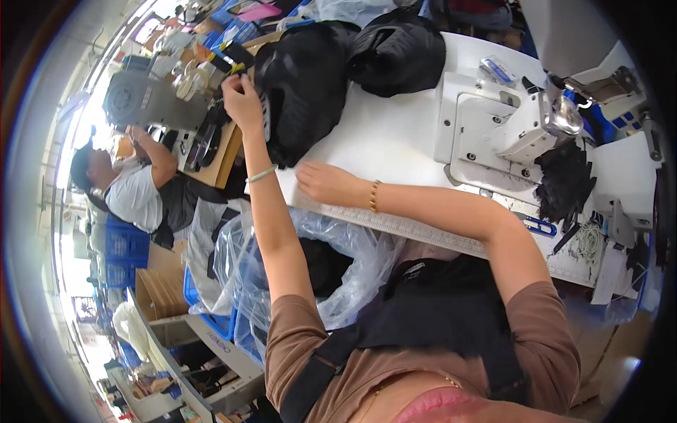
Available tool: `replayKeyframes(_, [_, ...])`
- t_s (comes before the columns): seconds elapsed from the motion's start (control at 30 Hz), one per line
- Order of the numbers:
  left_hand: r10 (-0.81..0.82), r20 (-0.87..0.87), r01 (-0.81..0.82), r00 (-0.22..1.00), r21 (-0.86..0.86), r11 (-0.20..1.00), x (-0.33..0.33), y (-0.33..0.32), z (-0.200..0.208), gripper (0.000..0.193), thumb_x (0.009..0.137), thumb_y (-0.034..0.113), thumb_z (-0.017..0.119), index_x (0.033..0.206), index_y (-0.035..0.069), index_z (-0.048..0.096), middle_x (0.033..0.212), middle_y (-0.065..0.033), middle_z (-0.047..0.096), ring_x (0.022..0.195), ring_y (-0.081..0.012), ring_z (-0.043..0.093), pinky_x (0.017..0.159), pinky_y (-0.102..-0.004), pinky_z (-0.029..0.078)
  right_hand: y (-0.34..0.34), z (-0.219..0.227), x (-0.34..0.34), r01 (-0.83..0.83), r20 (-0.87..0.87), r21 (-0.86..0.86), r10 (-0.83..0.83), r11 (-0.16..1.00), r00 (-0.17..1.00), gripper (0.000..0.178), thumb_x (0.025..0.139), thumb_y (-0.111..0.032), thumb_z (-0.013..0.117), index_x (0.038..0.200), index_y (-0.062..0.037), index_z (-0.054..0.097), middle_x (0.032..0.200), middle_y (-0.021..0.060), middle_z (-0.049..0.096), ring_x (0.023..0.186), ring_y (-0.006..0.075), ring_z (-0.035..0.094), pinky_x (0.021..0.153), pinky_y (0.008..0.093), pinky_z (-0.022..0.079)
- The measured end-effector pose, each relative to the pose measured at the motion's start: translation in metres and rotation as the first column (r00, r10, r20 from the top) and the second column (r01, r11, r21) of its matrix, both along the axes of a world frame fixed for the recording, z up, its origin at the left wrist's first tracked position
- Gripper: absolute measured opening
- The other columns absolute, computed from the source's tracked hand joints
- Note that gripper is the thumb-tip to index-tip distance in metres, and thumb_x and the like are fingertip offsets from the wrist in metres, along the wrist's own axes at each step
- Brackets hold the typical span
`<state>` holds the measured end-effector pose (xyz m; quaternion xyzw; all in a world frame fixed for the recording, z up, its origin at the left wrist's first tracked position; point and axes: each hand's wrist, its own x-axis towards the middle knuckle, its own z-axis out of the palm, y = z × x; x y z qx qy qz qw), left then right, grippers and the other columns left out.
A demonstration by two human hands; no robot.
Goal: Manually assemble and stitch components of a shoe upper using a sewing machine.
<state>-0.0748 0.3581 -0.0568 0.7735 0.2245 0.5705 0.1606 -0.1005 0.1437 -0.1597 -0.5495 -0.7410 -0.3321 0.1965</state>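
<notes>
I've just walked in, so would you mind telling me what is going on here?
A person is at a white table. Their left hand is beside the left edge of a large black bundle, fingertips drawn together; whether it grips anything is unclear. Their right hand is at the near edge, by a ruler strip. A smaller black bundle and a white sewing machine are farther right.

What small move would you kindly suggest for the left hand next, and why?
I would probably ease the left hand right, onto the larger black bundle: that bundle lies just beside it, while the right hand, with nothing visible in it, is at the white tabletop's near edge.
</notes>
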Motion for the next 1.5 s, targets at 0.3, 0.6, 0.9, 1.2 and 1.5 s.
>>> replayKeyframes(0.3, [-0.111,-0.575,0.288,0.811,0.227,0.93,0.131,-0.188,-0.006,0.056,0.074,0.046,0.068,0.084,-0.009,0.064,0.101,-0.0243,0.057,0.097,-0.0355,0.055,0.083,-0.0378,0.047,-0.12,0.034,0.021,0.096,-0.092,-0.215,-0.119,0.972,0.989,0.014,0.077,-0.013,0.052,0.084,-0.0033,0.058,0.092,0.0086,0.055,0.095,0.0211,0.054,0.1,0.04,0.035])
replayKeyframes(0.6, [-0.093,-0.444,0.234,0.891,0.275,0.932,0.136,-0.202,-0.024,0.049,0.075,0.035,0.071,0.089,-0.011,0.06,0.108,-0.0242,0.049,0.09,-0.034,0.059,0.074,-0.0359,0.052,-0.245,0.039,0.041,0.248,-0.365,-0.295,-0.348,0.923,0.863,0.017,0.073,0.0,0.053,0.089,-0.0016,0.054,0.101,0.015,0.053,0.097,0.0307,0.053,0.092,0.0397,0.04])
replayKeyframes(0.9, [0.033,-0.726,0.25,0.687,0.279,0.927,0.149,-0.207,-0.008,0.041,0.071,0.032,0.074,0.083,-0.006,0.064,0.101,-0.0213,0.057,0.097,-0.0356,0.057,0.076,-0.0344,0.052,-0.261,0.033,0.043,0.227,-0.521,-0.217,-0.309,0.95,0.796,0.021,0.07,0.004,0.055,0.09,-0.0016,0.054,0.096,0.0121,0.055,0.093,0.0279,0.055,0.084,0.035,0.043])
replayKeyframes(1.2, [0.183,-0.576,0.038,0.797,0.351,0.936,0.167,-0.209,-0.002,0.019,0.072,0.009,0.062,0.085,-0.004,0.065,0.097,-0.0174,0.063,0.087,-0.0392,0.062,0.078,-0.0401,0.052,-0.264,0.033,0.044,0.186,-0.606,-0.212,-0.278,0.959,0.745,0.017,0.073,0.003,0.059,0.089,-0.0022,0.058,0.093,0.0102,0.059,0.087,0.0288,0.057,0.078,0.0356,0.046])
replayKeyframes(1.5, [-0.249,-0.253,0.283,0.935,0.107,0.953,0.112,-0.239,0.036,0.026,0.078,0.014,0.05,0.073,-0.01,0.057,0.07,-0.0311,0.057,0.07,-0.0435,0.059,0.065,-0.0477,0.047,-0.264,0.036,0.047,0.237,-0.721,-0.197,-0.305,0.951,0.622,0.031,0.078,0.001,0.056,0.108,-0.003,0.055,0.099,0.0119,0.06,0.089,0.0305,0.058,0.074,0.0343,0.049])
